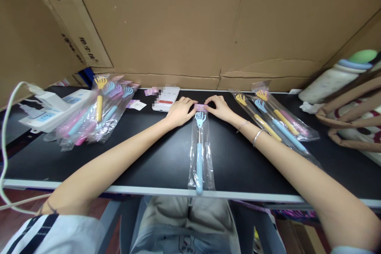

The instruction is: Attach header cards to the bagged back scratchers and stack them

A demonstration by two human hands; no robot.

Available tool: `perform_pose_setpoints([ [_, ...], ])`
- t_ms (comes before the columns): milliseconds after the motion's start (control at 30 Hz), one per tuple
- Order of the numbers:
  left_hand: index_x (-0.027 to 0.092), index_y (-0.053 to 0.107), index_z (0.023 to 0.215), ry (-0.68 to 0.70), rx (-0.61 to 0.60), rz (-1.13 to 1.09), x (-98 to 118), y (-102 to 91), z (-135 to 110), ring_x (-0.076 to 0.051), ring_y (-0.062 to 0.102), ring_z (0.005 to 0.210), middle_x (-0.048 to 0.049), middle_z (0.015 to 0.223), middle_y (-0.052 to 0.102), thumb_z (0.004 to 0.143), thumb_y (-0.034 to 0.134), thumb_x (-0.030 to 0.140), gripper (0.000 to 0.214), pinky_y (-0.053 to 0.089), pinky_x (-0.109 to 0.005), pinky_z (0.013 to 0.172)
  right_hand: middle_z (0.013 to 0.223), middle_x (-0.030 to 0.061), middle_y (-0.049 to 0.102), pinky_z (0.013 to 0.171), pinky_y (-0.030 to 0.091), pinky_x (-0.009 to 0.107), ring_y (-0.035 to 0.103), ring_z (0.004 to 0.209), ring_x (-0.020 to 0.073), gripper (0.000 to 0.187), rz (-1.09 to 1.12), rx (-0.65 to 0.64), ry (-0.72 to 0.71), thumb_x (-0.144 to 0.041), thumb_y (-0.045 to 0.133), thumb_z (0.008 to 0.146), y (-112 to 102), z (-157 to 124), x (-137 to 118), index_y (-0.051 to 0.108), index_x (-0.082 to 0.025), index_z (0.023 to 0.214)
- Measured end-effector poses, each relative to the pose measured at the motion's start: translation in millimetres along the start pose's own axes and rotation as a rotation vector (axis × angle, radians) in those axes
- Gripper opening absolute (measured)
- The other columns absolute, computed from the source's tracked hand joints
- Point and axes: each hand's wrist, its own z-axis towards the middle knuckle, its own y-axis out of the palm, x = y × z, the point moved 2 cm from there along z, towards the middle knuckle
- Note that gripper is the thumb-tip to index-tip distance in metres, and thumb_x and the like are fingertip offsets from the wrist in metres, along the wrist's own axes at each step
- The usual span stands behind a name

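A light blue back scratcher (199, 154) lies upright in my view inside a clear plastic sleeve (210, 162), its handle end at the table's front edge. Across the top of the sleeve sits a small pink-purple card (201, 107). My left hand (181, 111) has its thumb and fingertips closed at the card's left edge. At the right edge, my right hand (219, 108) does the same with thumb and forefinger. Both hands rest low on the black tabletop (166, 158). Whether the card is folded over the sleeve is too small to tell.
Bagged back scratchers (99, 107) are piled at left beside a white power strip (59, 107). More bagged scratchers (268, 117) lie at right. A phone (166, 99) and loose cards (137, 104) are at the back. A bottle (333, 77) and brown-handled bag (351, 123) stand far right. Cardboard (178, 24) walls the back.
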Motion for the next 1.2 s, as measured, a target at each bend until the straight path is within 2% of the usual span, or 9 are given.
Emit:
perform_pose_setpoints([
  [133, 0.015, 0.058, 0.123, 0.000, 0.011, -0.046, 0, -0.5, 0, -0.026, 0.054, 0.114, -0.0086, 0.121, 0.065, 0.097, 0.041, 0.034, 0.037, 0.046, -0.040, 0.097, 0.096, 0.0064, 0.067, 0.093, 0.041, 0.047, 0.055, 0.100, 0.0275, 0.015, 0.100, 0.035, -0.050, -0.032, 0.062, 0.078, 0, 0, -1, 0.061, -0.022, 0.089],
  [267, 0.015, 0.056, 0.122, 0.006, 0.036, -0.094, 0, -1.9, 0, -0.026, 0.055, 0.112, -0.0084, 0.121, 0.065, 0.094, 0.047, 0.033, 0.034, 0.047, -0.040, 0.095, 0.093, 0.0045, 0.066, 0.089, 0.044, 0.041, 0.061, 0.090, 0.0216, 0.019, 0.311, 0.041, -0.112, -0.029, 0.063, 0.075, -2, 0, -2, 0.054, -0.021, 0.090],
  [433, 0.017, 0.051, 0.125, 0.014, 0.068, -0.171, -2, -3.3, 0, -0.025, 0.055, 0.112, -0.0081, 0.116, 0.066, 0.091, 0.053, 0.029, 0.036, 0.048, -0.039, 0.093, 0.074, -0.0023, 0.061, 0.077, 0.048, 0.034, 0.061, 0.075, 0.0177, 0.031, 0.519, 0.042, -0.084, -0.033, 0.067, 0.072, -4, -1, -5, 0.049, -0.023, 0.095],
  [533, 0.019, 0.050, 0.125, 0.027, 0.089, -0.238, -4, -2.5, 0, -0.023, 0.057, 0.112, -0.0064, 0.110, 0.068, 0.089, 0.055, 0.026, 0.037, 0.048, -0.037, 0.093, 0.070, -0.0034, 0.060, 0.069, 0.046, 0.030, 0.060, 0.070, 0.0162, 0.036, 0.596, 0.047, -0.062, -0.036, 0.069, 0.070, -5, -2, -8, 0.050, -0.023, 0.097],
  [667, 0.020, 0.051, 0.121, 0.049, 0.115, -0.348, -7, -0.3, 1, -0.021, 0.061, 0.107, -0.0045, 0.107, 0.068, 0.087, 0.056, 0.020, 0.034, 0.049, -0.035, 0.093, 0.069, -0.0033, 0.061, 0.065, 0.045, 0.028, 0.059, 0.067, 0.0151, 0.038, 0.637, 0.072, -0.020, -0.038, 0.073, 0.067, -5, -3, -12, 0.052, -0.022, 0.095],
  [867, 0.023, 0.053, 0.116, -0.025, 0.095, -0.444, -13, 2.7, 2, -0.019, 0.068, 0.094, 0.0000, 0.090, 0.071, 0.086, 0.057, 0.019, 0.031, 0.051, -0.032, 0.086, 0.072, -0.0004, 0.064, 0.069, 0.048, 0.030, 0.062, 0.069, 0.0158, 0.029, 0.643, 0.077, -0.008, -0.041, 0.071, 0.072, -3, -3, -14, 0.056, -0.020, 0.086],
  [1200, 0.023, 0.053, 0.114, -0.046, 0.084, -0.465, -12, 1.4, 2, -0.019, 0.069, 0.092, -0.0002, 0.093, 0.072, 0.085, 0.055, 0.016, 0.030, 0.051, -0.031, 0.086, 0.066, -0.0011, 0.064, 0.072, 0.049, 0.032, 0.063, 0.065, 0.0162, 0.019, 0.645, 0.063, -0.002, -0.036, 0.065, 0.077, -2, -3, -12, 0.059, -0.020, 0.086],
])
